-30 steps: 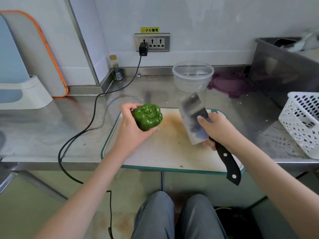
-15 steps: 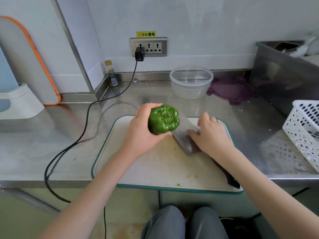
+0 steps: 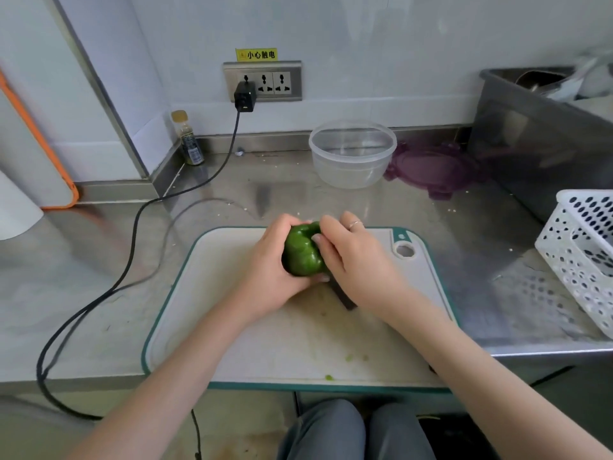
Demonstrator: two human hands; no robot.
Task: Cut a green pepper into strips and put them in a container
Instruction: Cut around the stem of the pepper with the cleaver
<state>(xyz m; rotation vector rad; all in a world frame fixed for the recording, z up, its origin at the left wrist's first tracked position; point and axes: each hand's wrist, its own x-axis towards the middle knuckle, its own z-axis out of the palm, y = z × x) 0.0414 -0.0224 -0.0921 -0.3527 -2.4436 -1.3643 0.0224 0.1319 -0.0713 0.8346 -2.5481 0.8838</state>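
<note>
A single wide-angle camera, worn on the person's head, looks forward and steeply down. It faces the back wall across a steel bench (image 3: 99,293), whose near edge runs along the lower part of the view. The cutting board (image 3: 232,327) at that near edge sits close below the lens, with both forearms reaching in from the bottom corners. The person's knees show beneath the near edge. Straight lines bow toward the sides.
</note>
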